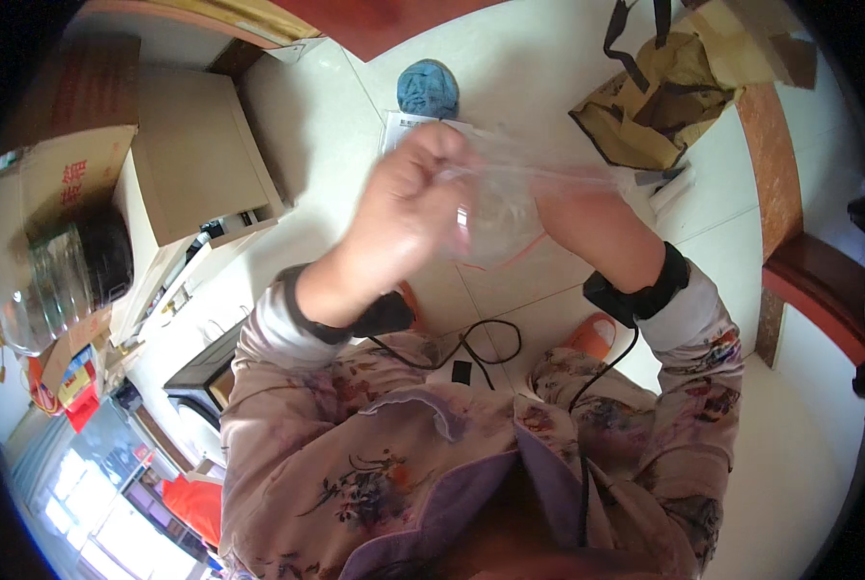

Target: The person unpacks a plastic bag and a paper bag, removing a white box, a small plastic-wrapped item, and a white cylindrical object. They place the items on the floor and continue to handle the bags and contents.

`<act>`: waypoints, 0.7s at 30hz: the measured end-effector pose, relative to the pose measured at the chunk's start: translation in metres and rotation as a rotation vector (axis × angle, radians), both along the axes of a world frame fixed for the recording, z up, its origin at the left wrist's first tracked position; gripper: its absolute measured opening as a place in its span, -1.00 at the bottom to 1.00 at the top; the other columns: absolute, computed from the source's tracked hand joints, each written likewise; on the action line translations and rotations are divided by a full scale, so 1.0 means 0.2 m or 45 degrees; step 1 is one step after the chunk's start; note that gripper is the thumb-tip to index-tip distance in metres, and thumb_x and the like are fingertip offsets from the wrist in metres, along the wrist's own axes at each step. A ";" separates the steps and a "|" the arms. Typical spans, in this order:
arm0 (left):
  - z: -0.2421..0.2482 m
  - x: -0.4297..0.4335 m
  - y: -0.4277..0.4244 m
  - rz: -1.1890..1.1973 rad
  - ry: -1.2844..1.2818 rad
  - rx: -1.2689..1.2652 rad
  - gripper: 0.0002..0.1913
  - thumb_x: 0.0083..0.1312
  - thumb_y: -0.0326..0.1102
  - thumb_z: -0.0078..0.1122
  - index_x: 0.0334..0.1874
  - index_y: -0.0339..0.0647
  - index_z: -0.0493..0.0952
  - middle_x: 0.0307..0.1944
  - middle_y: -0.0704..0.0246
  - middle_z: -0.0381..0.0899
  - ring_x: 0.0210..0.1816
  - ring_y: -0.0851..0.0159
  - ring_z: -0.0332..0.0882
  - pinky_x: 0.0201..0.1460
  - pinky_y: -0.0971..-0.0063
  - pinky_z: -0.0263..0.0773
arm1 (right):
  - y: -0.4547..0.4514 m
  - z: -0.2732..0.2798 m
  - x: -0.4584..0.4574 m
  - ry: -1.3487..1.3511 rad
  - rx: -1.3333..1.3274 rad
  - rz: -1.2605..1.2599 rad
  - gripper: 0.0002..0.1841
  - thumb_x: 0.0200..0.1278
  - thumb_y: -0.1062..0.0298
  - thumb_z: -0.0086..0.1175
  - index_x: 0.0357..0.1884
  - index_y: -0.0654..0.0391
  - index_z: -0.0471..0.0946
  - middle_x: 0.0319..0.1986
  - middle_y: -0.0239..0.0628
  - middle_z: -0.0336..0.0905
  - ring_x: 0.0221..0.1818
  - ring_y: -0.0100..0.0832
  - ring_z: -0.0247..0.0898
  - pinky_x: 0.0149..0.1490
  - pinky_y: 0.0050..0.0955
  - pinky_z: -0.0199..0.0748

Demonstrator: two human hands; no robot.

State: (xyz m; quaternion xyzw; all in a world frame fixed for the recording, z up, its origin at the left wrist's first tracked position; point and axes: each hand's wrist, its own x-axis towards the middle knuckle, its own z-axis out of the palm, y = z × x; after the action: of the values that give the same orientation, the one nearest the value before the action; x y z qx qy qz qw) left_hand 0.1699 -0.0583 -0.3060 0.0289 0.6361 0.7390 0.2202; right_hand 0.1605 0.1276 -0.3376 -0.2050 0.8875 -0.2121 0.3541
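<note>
My left hand (410, 188) is shut on the edge of a clear plastic bag (505, 210), fingers curled and slightly blurred. The bag stretches across to my right hand (584, 210), which shows through the film. Whether that hand is inside the bag or behind it, I cannot tell, and its fingers are blurred. A thin orange-red strip (523, 250) runs along the bag's lower edge. Beyond my hands, on the tiled floor, lies a rolled blue cloth bundle (428, 88). It touches a flat white packet (408, 125) bearing a printed code, partly covered by my left hand.
Cardboard boxes (77, 170) and a large clear plastic bottle (48, 290) stand at the left by a pale cabinet (193, 156). An open brown bag (657, 109) with black straps sits at upper right. A dark red wooden chair part (817, 290) is at right. A black cable (501, 341) hangs between my wrists.
</note>
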 end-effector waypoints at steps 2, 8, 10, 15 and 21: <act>-0.06 0.07 0.09 -0.028 -0.088 0.050 -0.84 0.14 -0.61 -0.08 -0.23 -0.32 0.29 -0.47 0.31 0.42 -0.62 0.48 0.40 -0.59 0.60 0.35 | 0.00 -0.19 0.05 0.147 -0.147 0.008 -0.65 0.15 0.38 -0.06 0.02 0.16 0.40 -0.02 -0.14 0.40 0.04 -0.13 0.33 0.05 -0.31 0.34; -0.21 0.29 0.43 -0.290 0.571 -0.248 -0.80 0.11 -0.47 0.01 -0.27 -0.32 0.24 -0.59 0.11 0.41 -0.57 0.00 0.45 -0.54 0.25 0.31 | 0.04 -0.85 0.25 -0.582 -1.025 -1.014 -0.39 0.25 0.25 -0.12 0.27 0.31 0.02 0.13 -0.07 0.23 0.19 -0.27 0.15 0.24 -0.35 0.08; -0.22 0.38 0.48 -0.409 0.437 -0.171 -0.80 0.16 -0.44 -0.01 -0.24 -0.28 0.20 -0.61 0.11 0.40 -0.59 -0.05 0.43 -0.57 0.22 0.29 | 0.02 -1.05 0.22 -0.281 -0.688 -1.085 -0.39 0.27 0.24 -0.15 0.27 0.34 0.01 0.14 -0.05 0.22 0.19 -0.24 0.14 0.25 -0.34 0.05; -0.22 0.50 0.54 -0.626 0.292 0.018 -0.79 0.18 -0.41 -0.05 -0.25 -0.29 0.16 -0.63 0.08 0.40 -0.56 -0.09 0.43 -0.55 0.17 0.29 | 0.05 -1.15 0.21 0.327 -0.268 -1.348 -0.53 0.28 0.24 -0.16 0.14 0.33 0.21 -0.11 -0.05 0.42 -0.03 -0.10 0.30 0.17 -0.24 0.14; -0.23 0.52 0.51 -1.008 0.060 0.067 -0.78 0.20 -0.37 -0.04 -0.21 -0.25 0.16 -0.60 0.06 0.41 -0.49 -0.11 0.45 -0.51 0.13 0.30 | 0.18 -1.19 0.16 0.733 0.117 -0.270 -0.76 0.12 0.29 -0.02 -0.28 0.27 0.41 -0.38 -0.04 0.47 -0.12 -0.02 0.31 0.15 -0.15 0.13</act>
State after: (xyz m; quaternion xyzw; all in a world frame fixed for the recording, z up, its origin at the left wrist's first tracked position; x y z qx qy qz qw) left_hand 0.2731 0.0447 -0.3517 0.2943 0.5617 0.6121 0.4725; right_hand 0.1921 0.1634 -0.5748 -0.1466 0.9764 -0.1406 0.0729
